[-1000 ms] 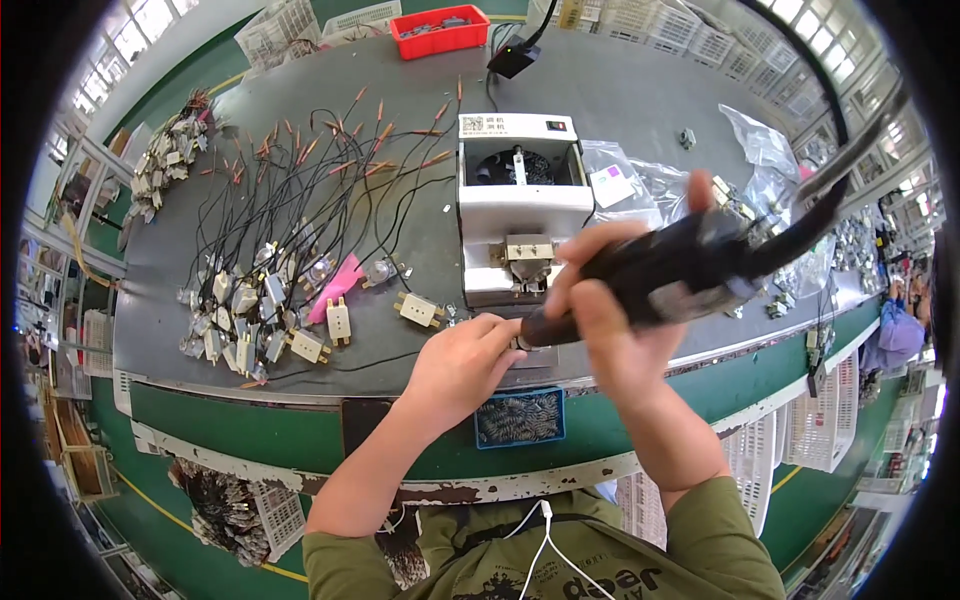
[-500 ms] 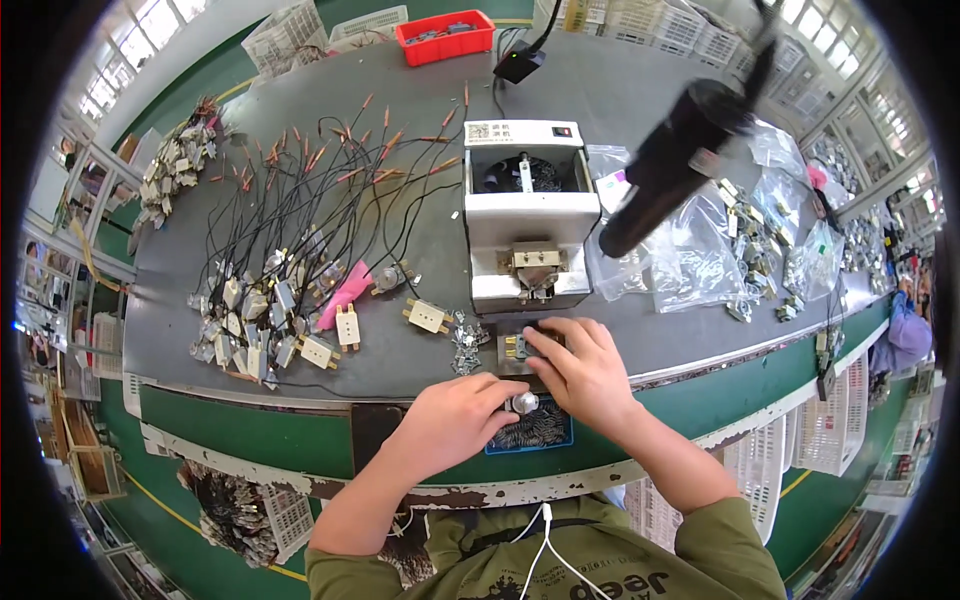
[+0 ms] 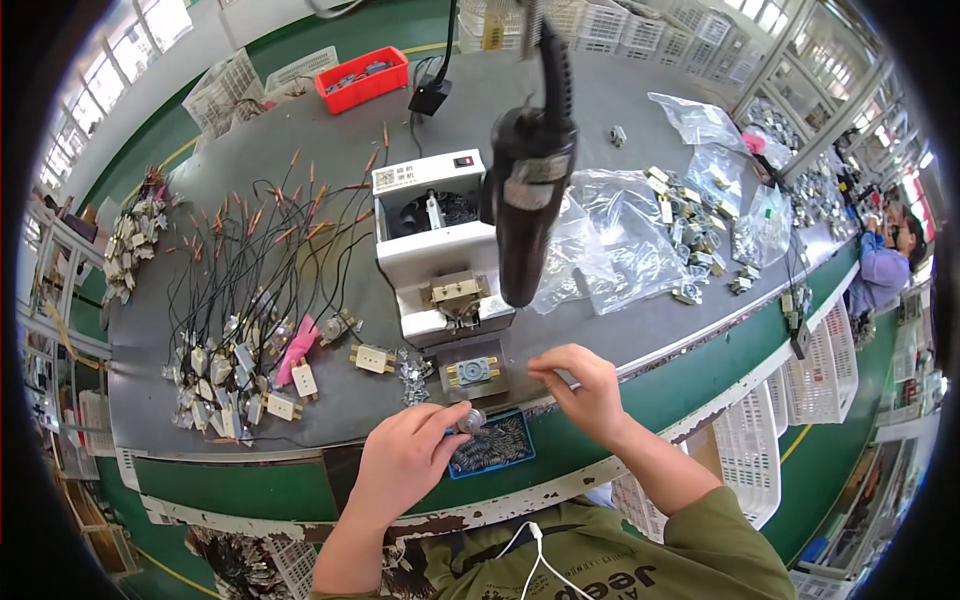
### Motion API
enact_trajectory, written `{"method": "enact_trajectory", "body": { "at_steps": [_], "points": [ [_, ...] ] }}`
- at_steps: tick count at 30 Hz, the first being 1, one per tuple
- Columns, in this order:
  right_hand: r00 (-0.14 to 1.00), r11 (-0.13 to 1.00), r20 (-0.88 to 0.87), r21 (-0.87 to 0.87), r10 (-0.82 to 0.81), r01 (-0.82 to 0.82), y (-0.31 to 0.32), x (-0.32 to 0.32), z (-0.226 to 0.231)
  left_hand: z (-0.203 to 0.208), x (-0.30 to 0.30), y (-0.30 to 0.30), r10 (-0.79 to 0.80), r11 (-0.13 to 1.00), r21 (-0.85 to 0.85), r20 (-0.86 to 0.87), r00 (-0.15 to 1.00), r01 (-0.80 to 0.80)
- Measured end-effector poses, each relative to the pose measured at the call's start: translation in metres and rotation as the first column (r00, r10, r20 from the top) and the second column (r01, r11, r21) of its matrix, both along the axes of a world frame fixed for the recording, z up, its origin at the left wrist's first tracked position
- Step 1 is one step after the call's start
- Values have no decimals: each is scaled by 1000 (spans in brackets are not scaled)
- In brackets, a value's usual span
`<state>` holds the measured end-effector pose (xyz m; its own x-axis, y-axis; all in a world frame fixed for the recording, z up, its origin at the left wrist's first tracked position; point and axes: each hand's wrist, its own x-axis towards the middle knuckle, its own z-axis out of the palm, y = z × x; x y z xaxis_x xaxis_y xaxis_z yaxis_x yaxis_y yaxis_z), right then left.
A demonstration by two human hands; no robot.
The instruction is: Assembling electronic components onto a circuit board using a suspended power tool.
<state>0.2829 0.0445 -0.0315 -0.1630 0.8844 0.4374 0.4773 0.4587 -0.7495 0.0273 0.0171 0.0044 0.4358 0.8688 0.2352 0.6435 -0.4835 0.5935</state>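
My left hand (image 3: 405,457) is closed in a pinch around a small round, silvery clear part (image 3: 470,421), held at the rim of a blue tray (image 3: 534,452) of small dark metal pieces. In front of it sits a metal fixture block (image 3: 494,390) with a grey-blue plug piece (image 3: 474,371) with brass prongs lying in it. My right hand (image 3: 588,395) hovers just right of the fixture, thumb and forefinger a little apart and nothing visible between them. Left of the block is a small heap of bright metal clips (image 3: 414,378).
A white screw feeder (image 3: 440,250) stands behind the fixture, with a black electric screwdriver (image 3: 530,200) hanging close by. Wired plugs (image 3: 235,370) pile up at left. Plastic bags (image 3: 630,240) and loose plug parts (image 3: 695,240) lie right. A person (image 3: 885,255) sits far right.
My right hand has drawn back from the fixture, uncovering the plug piece in it. The left still pinches the round part. The whole view has shifted toward the right.
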Motion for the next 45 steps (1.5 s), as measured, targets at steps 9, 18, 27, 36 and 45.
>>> {"method": "enact_trajectory", "body": {
  "at_steps": [9, 18, 27, 36, 45],
  "points": [
    [998, 987, -57, -154, 34, -43, -4, 21, -11, 1, -5, 3, 39, 994, -105, -21, 999, -41],
    [884, 900, 197, -201, 424, -386, -24, 2, 5, 0, -6, 8, 60, 990, -130, 19, 998, -57],
    [831, 899, 348, -101, 434, -427, -33, -26, -10, -4, -11, 6, 19, 995, -103, -1, 1000, -19],
    [870, 966, 421, 82, -256, 244, 55, 25, -2, 6, -10, 7, 12, 994, -106, -52, 999, -18],
    [974, 989, 211, -105, -84, 108, 28, 10, 37, 9, -3, 14, -24, 999, -49, -36, 999, 22]
  ]
}}
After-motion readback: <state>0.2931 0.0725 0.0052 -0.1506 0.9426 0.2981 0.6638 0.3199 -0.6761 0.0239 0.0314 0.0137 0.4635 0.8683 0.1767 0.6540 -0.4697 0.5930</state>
